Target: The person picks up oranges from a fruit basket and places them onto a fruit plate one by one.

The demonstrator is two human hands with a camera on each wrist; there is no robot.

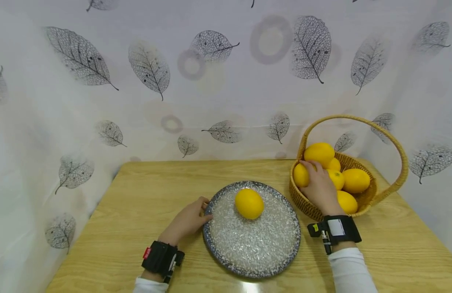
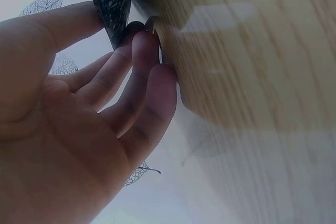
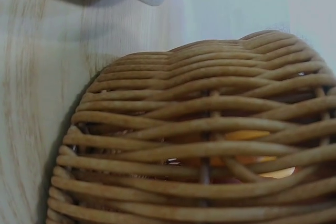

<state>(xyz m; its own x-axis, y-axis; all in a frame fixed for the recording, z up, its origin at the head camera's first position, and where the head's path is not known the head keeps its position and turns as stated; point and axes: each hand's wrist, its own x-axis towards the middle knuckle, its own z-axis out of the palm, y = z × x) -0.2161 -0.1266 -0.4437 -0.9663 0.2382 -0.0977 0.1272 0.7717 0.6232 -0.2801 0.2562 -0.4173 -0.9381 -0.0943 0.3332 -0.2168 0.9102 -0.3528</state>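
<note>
Nearest, the left hand pinched the left rim of the speckled plate: in the left wrist view the thumb lay on top of the rim and the fingertips were tucked beneath it, against the table edge. One lemon lay on the plate, just past that grip and to its right, apart from the fingers. Bare wooden table lay open to the left of and beyond the pinching hand, out to the front and left edges.

Farther right, the right hand reached over the near wall of the wicker basket, with its fingers curled over the leftmost lemon in the basket. The other lemons were heaped right of and beyond that grip, touching one another. The basket handle arched above the hand with room beneath it. The basket wall stood just beside the plate's right rim; a narrow gap showed between them. In the right wrist view only the woven wall was visible.

Beyond, a leaf-printed curtain closed the table's far side.
</note>
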